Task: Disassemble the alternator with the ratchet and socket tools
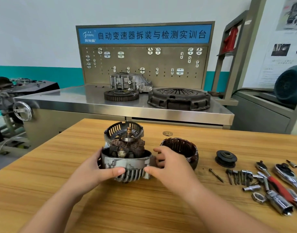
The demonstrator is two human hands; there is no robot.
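Note:
The alternator's front housing [127, 167] stands on the wooden table [77, 190] with the rusty rotor [127, 147] upright in it. My left hand [95, 170] grips the housing's left side, thumb on the front rim. My right hand [169, 163] grips its right side. The rear housing [122, 130] lies tilted just behind the rotor. The stator ring [183, 148] with copper windings rests to the right, behind my right hand. The black pulley [226, 158] sits further right. Ratchets [279, 184], sockets [280, 204] and bolts [237, 177] lie at the right edge.
A nut [258, 197] and a long bolt [216, 174] lie among the tools. A small round metal disc [167, 133] sits at the table's far side. Behind stands a steel bench [110, 105] carrying a clutch cover [179, 98], flywheel [121, 95] and gearbox part.

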